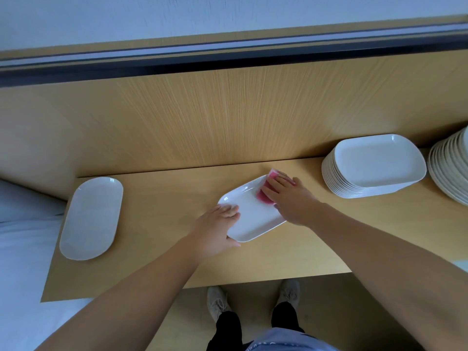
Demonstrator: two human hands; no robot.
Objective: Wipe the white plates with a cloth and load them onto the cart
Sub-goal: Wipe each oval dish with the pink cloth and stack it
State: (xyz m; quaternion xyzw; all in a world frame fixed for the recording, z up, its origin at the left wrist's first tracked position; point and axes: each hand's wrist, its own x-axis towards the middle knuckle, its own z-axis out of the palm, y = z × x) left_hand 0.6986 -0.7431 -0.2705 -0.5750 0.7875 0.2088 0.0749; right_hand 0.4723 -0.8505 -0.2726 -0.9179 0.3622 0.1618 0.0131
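White plate point(249, 216) on the counter point(162, 203), left hand point(215, 231) in a pinching grip on its near rim, right hand point(288, 196) with grip wide and flat, pressing pink cloth point(262, 195) onto it

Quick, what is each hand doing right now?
Left hand: holding the white plate by its corner.
Right hand: open, flat fingers pressing the pink cloth on the plate.

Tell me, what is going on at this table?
A person is wiping a white rectangular plate on the table. The left hand grips the plate's near corner; the right hand presses a pink cloth on its far end. An oval plate lies at the left, and a stack of rectangular plates and a second stack stand at the right.
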